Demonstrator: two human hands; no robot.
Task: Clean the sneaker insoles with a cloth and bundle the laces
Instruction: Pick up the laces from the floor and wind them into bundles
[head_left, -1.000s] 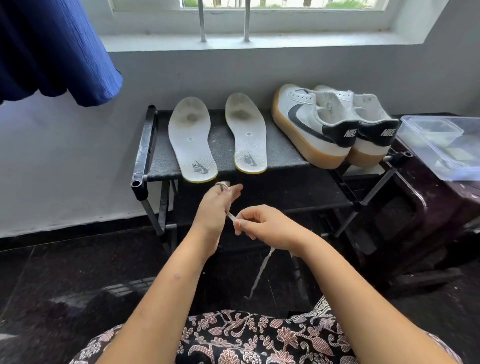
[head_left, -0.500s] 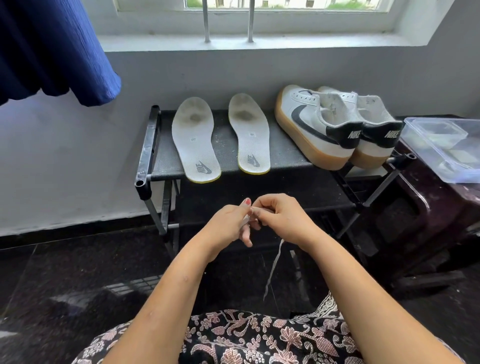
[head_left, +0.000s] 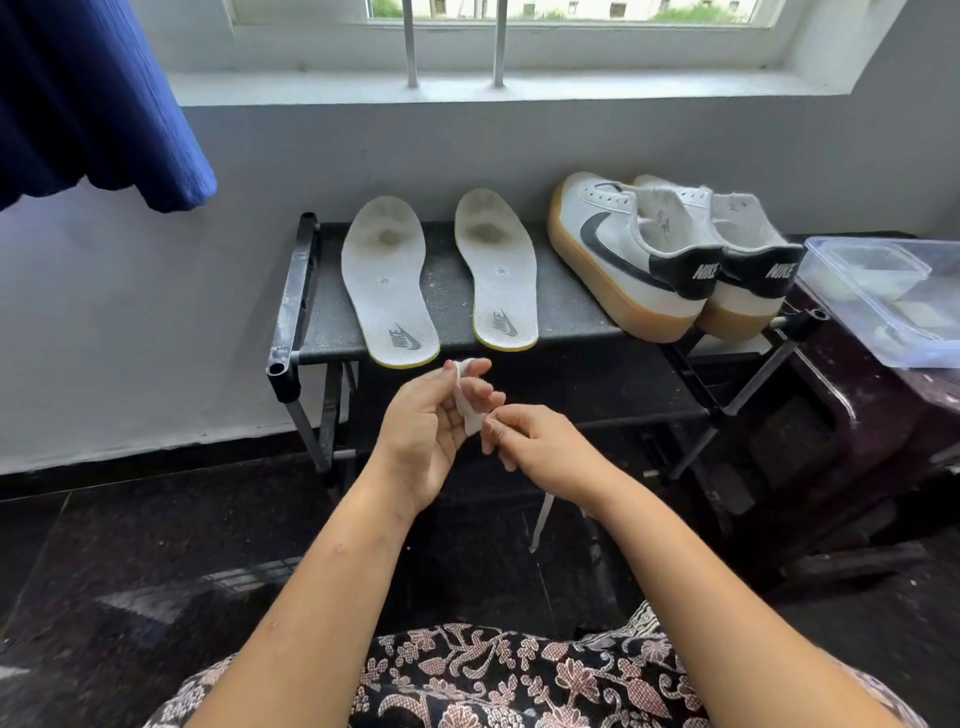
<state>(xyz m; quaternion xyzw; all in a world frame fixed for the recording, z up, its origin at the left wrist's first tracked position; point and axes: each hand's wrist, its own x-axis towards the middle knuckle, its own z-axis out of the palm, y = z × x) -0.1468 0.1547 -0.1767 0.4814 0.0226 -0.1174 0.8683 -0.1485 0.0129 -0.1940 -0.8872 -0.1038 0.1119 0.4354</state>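
The left hand (head_left: 422, 434) has opened palm-up, with more lace (head_left: 469, 415) wound across its fingers. The right hand (head_left: 545, 452) now pinches beside them, the hanging tail shorter.

Black fabric shelf (head_left: 448, 291) of the metal rack: bare strip between left white foam insole (head_left: 389, 280) and right white foam insole (head_left: 500, 270). Another gap between the right insole and the white gum-soled sneakers (head_left: 649, 254). Black side rail (head_left: 293, 296) bounds the left end. Clear plastic box (head_left: 883, 296) blocks the far right. Open air above the dark stone floor (head_left: 130, 545) in front.
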